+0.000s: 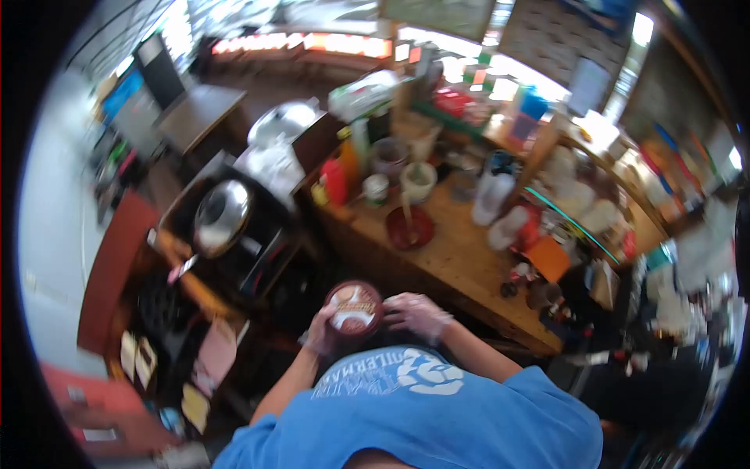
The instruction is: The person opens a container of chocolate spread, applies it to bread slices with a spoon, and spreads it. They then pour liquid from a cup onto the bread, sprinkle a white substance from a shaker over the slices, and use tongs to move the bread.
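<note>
- Though the picture is blurred, the fingers of the left hand [322, 334] can be seen wrapped around the side of a round tub [354, 307], gripping it.
- The right hand [418, 315] lies spread at the tub's other edge, its fingers [394, 306] touching the rim; whether they grip I cannot tell.
- The tub, with a red-brown top, is held just in front of the near edge of the wooden counter [457, 262], close to the person's blue shirt [437, 414].
- A red bowl [410, 228] sits on the counter, near its front edge.
- A red bottle [336, 181] and a white cup [418, 181] stand towards the counter's back.
- A shiny pot lid [221, 215] lies off the counter's left end.
</note>
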`<state>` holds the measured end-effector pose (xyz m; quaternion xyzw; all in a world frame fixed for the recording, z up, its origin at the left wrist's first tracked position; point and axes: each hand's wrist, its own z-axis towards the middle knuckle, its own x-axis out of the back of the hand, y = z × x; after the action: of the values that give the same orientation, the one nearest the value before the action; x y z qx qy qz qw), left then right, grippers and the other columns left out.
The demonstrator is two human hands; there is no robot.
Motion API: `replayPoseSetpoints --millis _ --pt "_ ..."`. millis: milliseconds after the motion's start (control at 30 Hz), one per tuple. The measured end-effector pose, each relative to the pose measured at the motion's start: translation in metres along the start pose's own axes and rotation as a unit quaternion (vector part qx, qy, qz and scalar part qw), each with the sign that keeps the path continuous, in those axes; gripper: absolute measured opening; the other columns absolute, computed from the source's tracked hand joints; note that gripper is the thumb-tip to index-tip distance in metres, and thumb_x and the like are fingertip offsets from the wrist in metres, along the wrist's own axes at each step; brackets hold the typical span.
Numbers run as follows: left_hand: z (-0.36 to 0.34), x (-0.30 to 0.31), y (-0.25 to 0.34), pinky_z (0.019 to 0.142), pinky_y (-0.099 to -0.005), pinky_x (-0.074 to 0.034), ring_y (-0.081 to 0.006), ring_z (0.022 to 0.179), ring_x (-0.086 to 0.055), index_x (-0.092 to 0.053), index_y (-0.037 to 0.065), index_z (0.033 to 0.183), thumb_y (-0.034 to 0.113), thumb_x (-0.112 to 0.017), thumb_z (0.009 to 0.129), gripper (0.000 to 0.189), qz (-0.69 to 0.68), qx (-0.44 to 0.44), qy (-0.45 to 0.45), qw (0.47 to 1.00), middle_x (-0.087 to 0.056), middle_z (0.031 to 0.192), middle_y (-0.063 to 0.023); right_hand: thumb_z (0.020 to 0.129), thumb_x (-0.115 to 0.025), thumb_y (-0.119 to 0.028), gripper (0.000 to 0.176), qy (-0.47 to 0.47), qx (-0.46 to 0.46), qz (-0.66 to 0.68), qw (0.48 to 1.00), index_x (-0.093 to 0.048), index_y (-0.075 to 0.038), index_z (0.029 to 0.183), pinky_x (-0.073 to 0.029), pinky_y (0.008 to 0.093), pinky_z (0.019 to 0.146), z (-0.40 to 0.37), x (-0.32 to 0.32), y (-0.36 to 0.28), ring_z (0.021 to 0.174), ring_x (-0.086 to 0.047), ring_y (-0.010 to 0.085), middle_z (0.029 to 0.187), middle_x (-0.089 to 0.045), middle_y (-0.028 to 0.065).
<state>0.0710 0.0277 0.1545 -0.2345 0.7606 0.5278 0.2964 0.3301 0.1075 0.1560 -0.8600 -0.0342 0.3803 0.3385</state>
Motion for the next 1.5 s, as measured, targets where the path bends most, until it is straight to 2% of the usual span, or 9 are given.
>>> replayPoseSetpoints --millis 133,333,400,667,1033,1333,1367,1400,1500 --pt "-0.017 0.020 -0.019 0.107 -0.0435 -0.047 -0.0312 0.120 -0.061 -0.047 -0.003 0.141 0.035 -0.055 0.088 0.066 -0.079 -0.039 0.064 0.994 -0.060 0.134 -0.0210 0.092 -0.070 -0.033 0.028 0.199 -0.110 -0.106 0.968 -0.061 -0.007 0.089 -0.054 0.0315 0.062 -0.027 0.086 0.033 0.067 -0.064 0.0200 0.085 -0.067 0.0111" --pt "-0.049 0.028 -0.028 0.108 -0.0466 -0.048 -0.0330 0.122 -0.060 -0.045 -0.002 0.141 0.032 -0.058 0.084 0.068 -0.148 -0.122 0.187 0.963 -0.058 0.136 -0.0210 0.088 -0.074 -0.028 0.028 0.245 -0.285 -0.215 0.901 -0.065 -0.004 0.099 -0.043 0.0320 0.049 -0.030 0.289 0.147 0.060 -0.056 0.0177 0.083 -0.060 0.0058" --pt "-0.069 0.037 -0.031 0.108 -0.0484 -0.048 -0.0326 0.123 -0.059 -0.042 0.000 0.144 0.032 -0.060 0.082 0.072 -0.143 -0.138 0.226 0.954 -0.056 0.138 -0.0200 0.090 -0.069 -0.024 0.022 0.268 -0.240 -0.052 0.931 -0.067 -0.004 0.099 -0.042 0.0336 0.049 -0.027 0.346 0.199 0.059 -0.054 0.0191 0.083 -0.060 0.0058" --pt "-0.144 0.034 -0.064 0.106 -0.0519 -0.048 -0.0347 0.124 -0.058 -0.043 0.002 0.144 0.035 -0.056 0.084 0.069 -0.184 -0.196 0.384 0.883 -0.056 0.139 -0.0196 0.091 -0.066 -0.024 0.021 0.281 -0.246 -0.182 0.910 -0.068 -0.004 0.100 -0.043 0.0349 0.051 -0.029 0.334 0.189 0.060 -0.054 0.0198 0.083 -0.060 0.0058" --pt "-0.207 0.035 -0.098 0.105 -0.0593 -0.046 -0.0365 0.127 -0.055 -0.041 0.005 0.146 0.033 -0.050 0.089 0.065 -0.241 -0.272 0.448 0.817 -0.052 0.143 -0.0200 0.092 -0.063 -0.023 0.020 0.051 -0.275 -0.497 0.821 -0.069 -0.005 0.101 -0.044 0.0366 0.052 0.028 0.362 0.157 0.061 -0.054 0.0206 0.082 -0.059 0.0059" --pt "-0.254 0.115 -0.092 0.106 -0.0666 -0.040 -0.0371 0.132 -0.052 -0.044 0.013 0.147 0.041 -0.050 0.087 0.067 -0.276 -0.301 0.477 0.778 -0.050 0.147 -0.0168 0.092 -0.060 -0.022 0.020 -0.285 0.050 -0.785 0.547 -0.069 -0.006 0.101 -0.044 0.0378 0.054 0.100 0.268 0.103 0.062 -0.054 0.0213 0.082 -0.059 0.0060" --pt "-0.257 0.126 -0.081 0.106 -0.0653 -0.041 -0.0370 0.132 -0.052 -0.045 0.013 0.147 0.041 -0.050 0.087 0.066 -0.276 -0.309 0.481 0.773 -0.051 0.146 -0.0167 0.092 -0.060 -0.021 0.021 -0.102 -0.231 -0.612 0.750 -0.070 -0.007 0.102 -0.046 0.0403 0.057 0.143 0.260 0.120 0.065 -0.055 0.0223 0.085 -0.061 0.0071" --pt "-0.259 0.144 -0.074 0.106 -0.0622 -0.043 -0.0363 0.130 -0.054 -0.046 0.012 0.146 0.041 -0.050 0.088 0.065 -0.266 -0.332 0.479 0.768 -0.052 0.145 -0.0165 0.091 -0.059 -0.019 0.021 0.106 -0.465 -0.326 0.816 -0.071 -0.008 0.104 -0.047 0.0429 0.061 0.178 0.244 0.129 0.068 -0.056 0.0233 0.089 -0.064 0.0082" --pt "-0.269 0.192 -0.041 0.104 -0.0597 -0.046 -0.0346 0.126 -0.058 -0.047 0.011 0.144 0.036 -0.048 0.090 0.060 -0.249 -0.345 0.495 0.758 -0.056 0.141 -0.0168 0.091 -0.065 -0.027 0.029 0.069 -0.375 -0.474 0.794 -0.069 -0.007 0.112 -0.048 0.0418 0.071 0.240 0.142 0.122 0.081 -0.058 0.0243 0.103 -0.068 0.0100"
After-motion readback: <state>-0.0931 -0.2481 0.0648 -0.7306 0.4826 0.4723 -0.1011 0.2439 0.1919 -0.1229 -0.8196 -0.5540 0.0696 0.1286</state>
